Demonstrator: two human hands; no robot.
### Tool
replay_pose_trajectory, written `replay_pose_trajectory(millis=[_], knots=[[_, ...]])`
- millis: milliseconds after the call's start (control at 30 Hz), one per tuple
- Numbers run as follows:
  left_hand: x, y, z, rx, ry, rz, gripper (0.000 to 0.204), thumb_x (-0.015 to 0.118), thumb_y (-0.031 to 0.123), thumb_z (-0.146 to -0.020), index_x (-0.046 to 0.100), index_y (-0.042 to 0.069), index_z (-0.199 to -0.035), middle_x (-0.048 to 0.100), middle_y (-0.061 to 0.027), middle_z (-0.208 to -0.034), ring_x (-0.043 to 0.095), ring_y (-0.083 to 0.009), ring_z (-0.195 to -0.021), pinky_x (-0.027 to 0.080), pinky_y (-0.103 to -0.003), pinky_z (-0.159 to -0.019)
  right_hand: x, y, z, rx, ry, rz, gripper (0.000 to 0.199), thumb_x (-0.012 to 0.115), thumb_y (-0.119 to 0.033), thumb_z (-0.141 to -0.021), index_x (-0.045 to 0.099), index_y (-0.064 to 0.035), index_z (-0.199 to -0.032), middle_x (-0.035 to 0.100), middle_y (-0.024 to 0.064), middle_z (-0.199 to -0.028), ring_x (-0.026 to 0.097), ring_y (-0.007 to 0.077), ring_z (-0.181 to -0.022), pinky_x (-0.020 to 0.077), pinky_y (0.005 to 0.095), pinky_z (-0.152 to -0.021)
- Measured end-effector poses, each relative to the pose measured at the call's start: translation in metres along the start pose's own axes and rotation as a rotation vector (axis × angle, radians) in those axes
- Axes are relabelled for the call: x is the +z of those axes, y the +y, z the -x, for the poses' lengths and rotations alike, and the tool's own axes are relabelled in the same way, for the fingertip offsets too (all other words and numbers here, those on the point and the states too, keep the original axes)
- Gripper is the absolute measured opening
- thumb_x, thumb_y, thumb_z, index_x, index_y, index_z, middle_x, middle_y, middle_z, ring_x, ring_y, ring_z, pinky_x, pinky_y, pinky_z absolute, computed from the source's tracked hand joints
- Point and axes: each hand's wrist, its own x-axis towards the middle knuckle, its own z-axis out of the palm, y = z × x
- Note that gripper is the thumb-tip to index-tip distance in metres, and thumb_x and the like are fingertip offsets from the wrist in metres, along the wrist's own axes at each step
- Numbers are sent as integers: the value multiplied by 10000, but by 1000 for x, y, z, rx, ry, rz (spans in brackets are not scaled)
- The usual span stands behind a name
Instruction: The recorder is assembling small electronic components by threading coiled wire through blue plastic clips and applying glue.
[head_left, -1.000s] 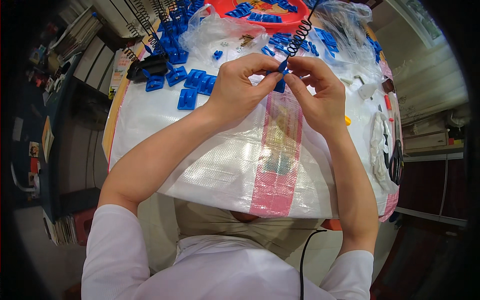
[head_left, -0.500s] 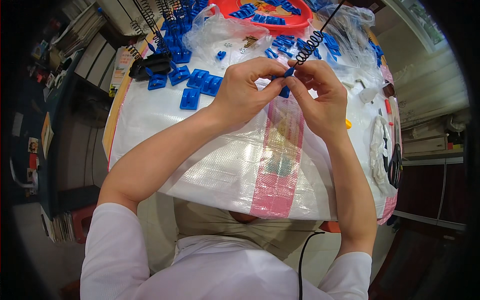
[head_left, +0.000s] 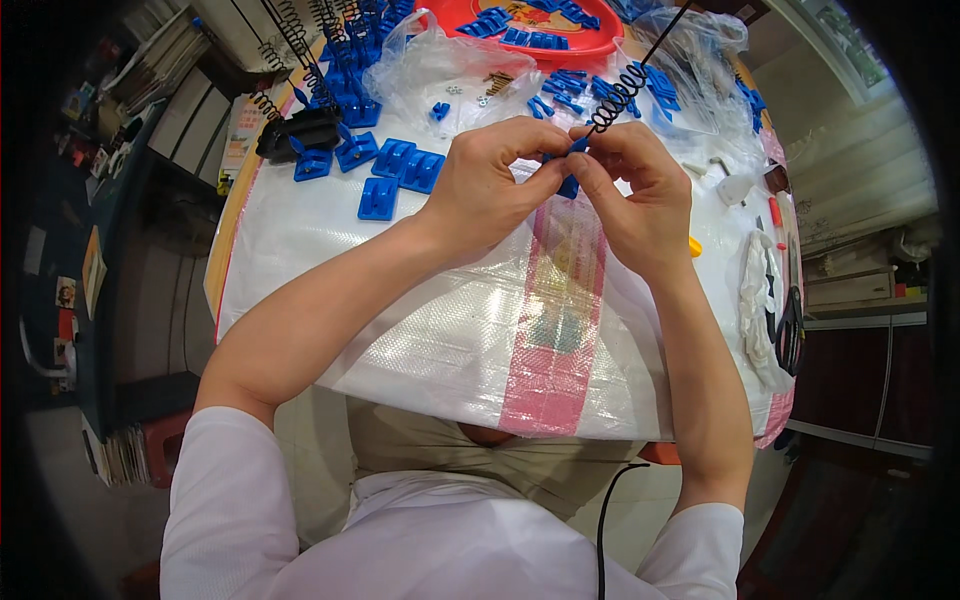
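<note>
Both hands are bunched together over the white woven plastic table cover (head_left: 400,320). The left hand (head_left: 490,185) and right hand (head_left: 635,195) pinch one small blue plastic piece (head_left: 569,186) between their fingertips, mostly hidden. A black coiled spring on a wire (head_left: 618,95) rises from the pinch, up past the right hand's fingers. Loose blue plastic clips (head_left: 400,165) lie just left.
</note>
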Motion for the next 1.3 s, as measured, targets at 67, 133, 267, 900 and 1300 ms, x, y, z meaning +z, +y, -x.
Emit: replay_pose_trajectory(millis=[67, 133, 267, 900, 1300], knots=[[0, 0, 0, -7, -5, -5, 154, 699, 37, -915, 729, -24, -1054, 731, -114, -1025, 696, -170, -903, 549, -302, -789, 0, 0, 0, -8, 6, -5, 192, 778, -67, -852, 732, -26, -1034, 661, 48, -877, 647, 103, -726, 512, 238, -641], [0, 0, 0, 8, -7, -8, 153, 700, 33, -913, 729, -24, -1052, 729, -113, -1020, 694, -170, -900, 548, -302, -787, 1, 0, 0, -21, 21, -17, 188, 774, -65, -855, 733, -26, -1034, 660, 46, -876, 645, 102, -725, 511, 237, -641], [0, -3, 0, 27, -7, 2, 150, 703, 24, -908, 728, -24, -1048, 726, -111, -1011, 691, -167, -898, 547, -302, -783, 0, -1, 0, -3, 16, -30, 208, 778, -67, -849, 732, -26, -1047, 659, 42, -878, 642, 99, -726, 510, 236, -641], [-1, 2, -1, -19, -11, -18, 145, 695, 24, -910, 741, -13, -1043, 731, -96, -1011, 692, -157, -905, 550, -292, -782, -5, 1, 2, 121, -15, 19, 239, 670, -35, -856, 697, -4, -1092, 690, 32, -829, 635, 79, -709, 511, 233, -640], [0, -2, 0, -21, -18, 26, 150, 694, 11, -906, 731, -21, -1048, 724, -101, -1007, 696, -156, -905, 559, -295, -810, -1, 0, 3, 95, -10, -18, 218, 738, -69, -859, 698, 3, -1062, 668, 9, -781, 601, 59, -672, 490, 223, -610]])
